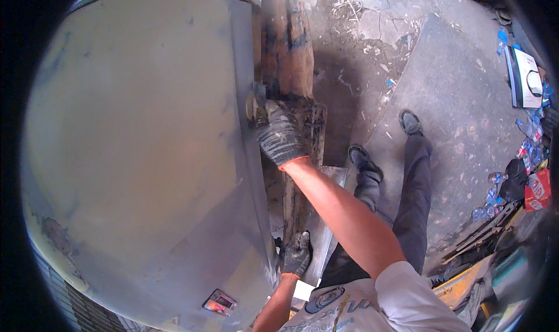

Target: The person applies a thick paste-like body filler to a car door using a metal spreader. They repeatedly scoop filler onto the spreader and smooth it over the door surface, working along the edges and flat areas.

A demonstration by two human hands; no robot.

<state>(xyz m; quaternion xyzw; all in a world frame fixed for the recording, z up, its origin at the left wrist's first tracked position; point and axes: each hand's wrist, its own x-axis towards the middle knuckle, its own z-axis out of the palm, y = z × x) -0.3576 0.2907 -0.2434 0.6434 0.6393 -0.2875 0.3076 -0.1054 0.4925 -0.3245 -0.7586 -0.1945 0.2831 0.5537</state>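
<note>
A large, curved, pale grey-beige body panel (145,111) with dull, sanded-looking patches fills the left side. My right hand (282,134), in a dark striped work glove with an orange cuff, reaches to the panel's right edge. Its fingers close around a small greyish piece (259,92) pressed at that edge; its kind is unclear. Lower down, my left hand (297,254), gloved alike, is curled beside the same edge, at the lower end of a narrow, worn strip (289,207). What its fingers grip is hidden.
A phone (220,302) lies on the panel's near part. Beyond my right hand stands a rusty, brown, worn piece (288,52). My shoes (410,122) are on the concrete floor (454,99). Plastic bottles (533,128), a white box (527,79) and scrap boards (480,233) line the right side.
</note>
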